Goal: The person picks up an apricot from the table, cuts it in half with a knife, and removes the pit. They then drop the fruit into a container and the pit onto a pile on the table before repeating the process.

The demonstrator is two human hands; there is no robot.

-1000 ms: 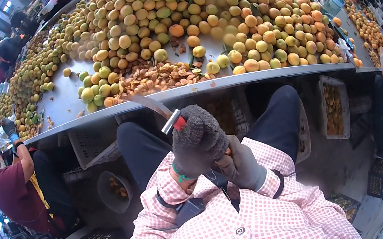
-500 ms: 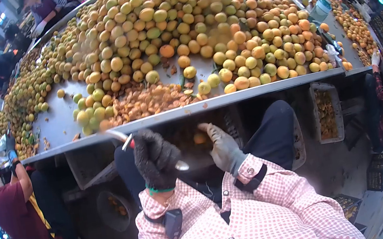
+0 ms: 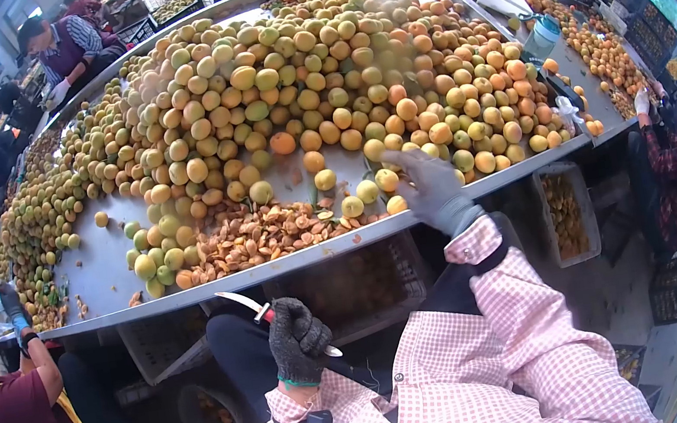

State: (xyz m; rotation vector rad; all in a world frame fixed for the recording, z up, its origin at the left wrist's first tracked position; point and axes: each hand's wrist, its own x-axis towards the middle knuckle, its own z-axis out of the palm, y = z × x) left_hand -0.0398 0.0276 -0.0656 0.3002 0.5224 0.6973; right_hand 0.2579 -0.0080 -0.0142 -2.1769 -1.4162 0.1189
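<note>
Grey-gloved right hand [image 3: 431, 184] has its fingers spread beside loose apricots [image 3: 366, 191] near the table's front rim [image 3: 318, 252], so imo it's the fruit-grabbing step, calling for a gentle pinch, left hand [image 3: 298, 336] curled round a knife [image 3: 262, 312].

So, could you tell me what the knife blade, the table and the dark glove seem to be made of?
Knife blade: probably metal, smooth finish, judging by its thin, bright curve.
Table: likely sheet metal; its bare grey surface looks smooth, with a dull shine.
Dark glove: seems knitted fabric, matte, with a fuzzy surface; I cannot tell the fibre.
</note>
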